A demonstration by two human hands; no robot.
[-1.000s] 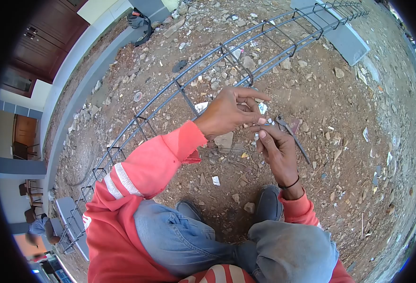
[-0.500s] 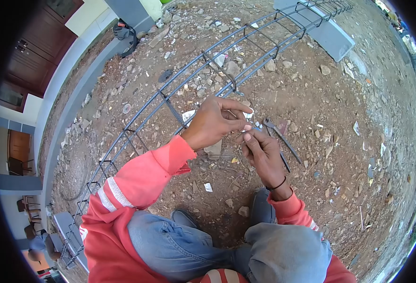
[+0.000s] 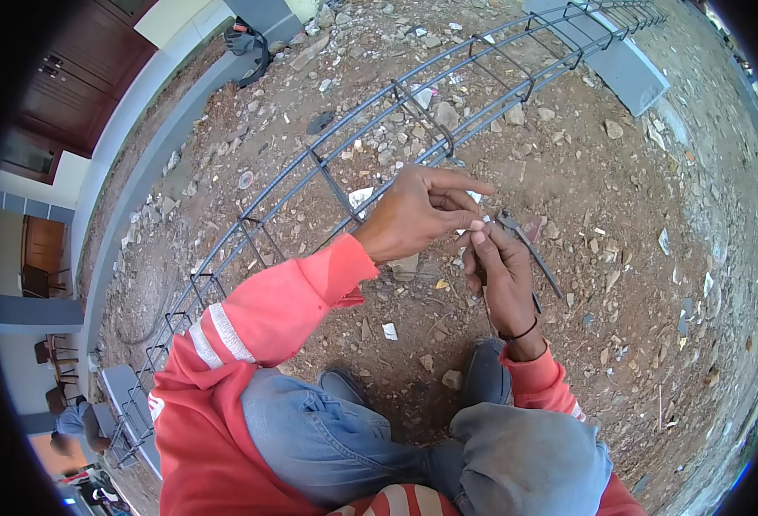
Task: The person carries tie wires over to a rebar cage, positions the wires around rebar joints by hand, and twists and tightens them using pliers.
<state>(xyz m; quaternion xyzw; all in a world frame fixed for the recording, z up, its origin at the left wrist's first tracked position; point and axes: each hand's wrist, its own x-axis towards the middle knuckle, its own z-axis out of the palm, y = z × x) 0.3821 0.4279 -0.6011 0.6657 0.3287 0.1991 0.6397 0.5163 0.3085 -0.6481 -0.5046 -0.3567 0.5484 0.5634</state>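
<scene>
My left hand (image 3: 420, 215) and my right hand (image 3: 501, 273) meet above the dirt, thumbs and fingertips nearly touching. Both are closed in a pinch. A tiny pale bit shows at the fingertips, too small to name. Behind the right hand, a pair of dark pincers (image 3: 541, 265) lies on the ground, partly covered by that hand. Just beyond the left hand runs a long cage of steel reinforcing bars (image 3: 334, 182) with square stirrups, stretching from lower left to upper right.
Stones and white scraps litter the ground (image 3: 603, 335). A grey slab (image 3: 624, 73) lies under the cage's far end, another pale board (image 3: 129, 400) near its close end. A dark bag-like item (image 3: 246, 52) rests by the wall. Another person (image 3: 82, 427) is at lower left.
The view has shifted slightly, so the scene sits a little further right and lower at the top. Both hands keep their pinch close together.
</scene>
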